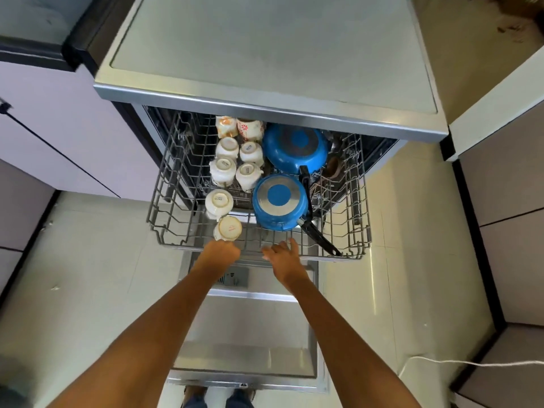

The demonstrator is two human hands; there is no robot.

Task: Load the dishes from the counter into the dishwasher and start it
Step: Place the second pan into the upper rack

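Both hands sit at the near rim of the pulled-out rack (164, 242): the left hand (221, 252) curls round the wire just under the closest cup (228, 228), the right hand (284, 254) rests spread on the rim. Beyond them stand eight upturned cups and two blue pans (279, 200), with bare rack left of the cups.

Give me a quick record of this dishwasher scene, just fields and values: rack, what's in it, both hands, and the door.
rack: upper rack pulled out
cups: white cups upside down, left side
pans: two blue pans upside down, right side
left hand: left hand at the rack's front edge, by the nearest cup
right hand: right hand open, at the front edge
door: dishwasher door open, lowered
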